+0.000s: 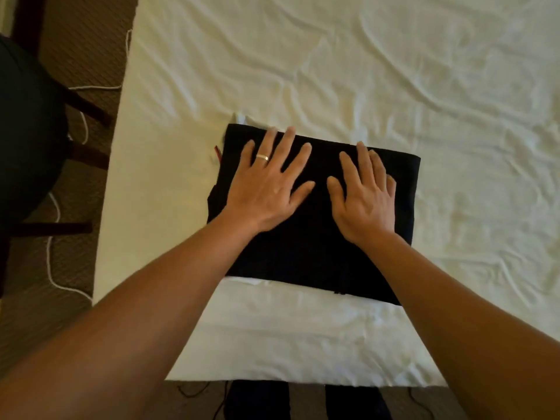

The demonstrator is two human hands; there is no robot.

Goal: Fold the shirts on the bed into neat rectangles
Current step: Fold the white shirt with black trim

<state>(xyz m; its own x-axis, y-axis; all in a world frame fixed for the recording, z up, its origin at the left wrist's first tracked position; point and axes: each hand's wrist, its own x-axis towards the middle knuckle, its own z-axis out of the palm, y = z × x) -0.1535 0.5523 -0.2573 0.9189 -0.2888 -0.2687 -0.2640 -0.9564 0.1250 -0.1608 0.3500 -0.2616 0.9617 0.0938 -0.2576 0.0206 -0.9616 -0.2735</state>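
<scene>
You are looking down at a bed covered by a wrinkled white cotton sheet (394,71). A black fabric shirt (306,247), folded into a rough rectangle, lies flat near the bed's left edge, just in front of you. A strip of folded white cloth (248,281) shows under its near edge, and more white shows at its far left corner.

Your left hand (269,189) lies palm down on the left half of the black shirt, its fingers (285,147) straight and spread wide, pressing the fabric. A gold band ring (262,157) sits on one finger. Your right hand (363,198) lies palm down on the right half, fingers straight and closer together, also pressing. The two hands are near each other without touching, and both bare forearms reach in from the bottom of the view.

On the patterned brown carpet (75,56) to the left of the bed, a thin white cord (50,262) trails beside a dark chair (27,131).
</scene>
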